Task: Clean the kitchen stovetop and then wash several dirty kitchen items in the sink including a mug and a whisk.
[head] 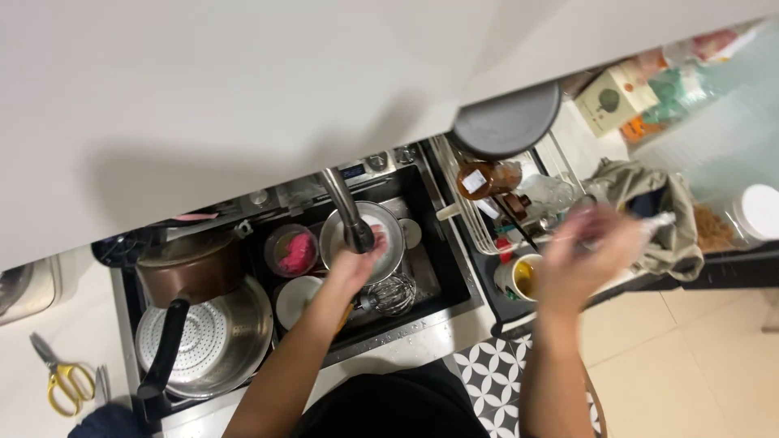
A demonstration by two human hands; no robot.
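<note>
Head view, looking down into a black sink full of dishes. Left hand sits at the sink's centre on the rim of a shallow round metal bowl, grey and shiny with a pale inside; fingers curled on the rim, thumb over the edge. The grey faucet spout ends right above that hand.

Right hand is at 3 o'clock from the sink, over the dish rack, motion-blurred. It holds a thin pale utensil poking toward 2 o'clock; fingers look wrapped round it, the grip too smeared to read further.

Inside the sink: a bowl with a pink sponge at 9 o'clock of the metal bowl, a wire whisk at 6 o'clock, and a white bowl at 7 o'clock. Further toward 8 o'clock, a brown pot above a perforated steamer pan with a black handle.

Yellow scissors lie on the bench far left. Yellow-filled mug sits just beside the right wrist.
</note>
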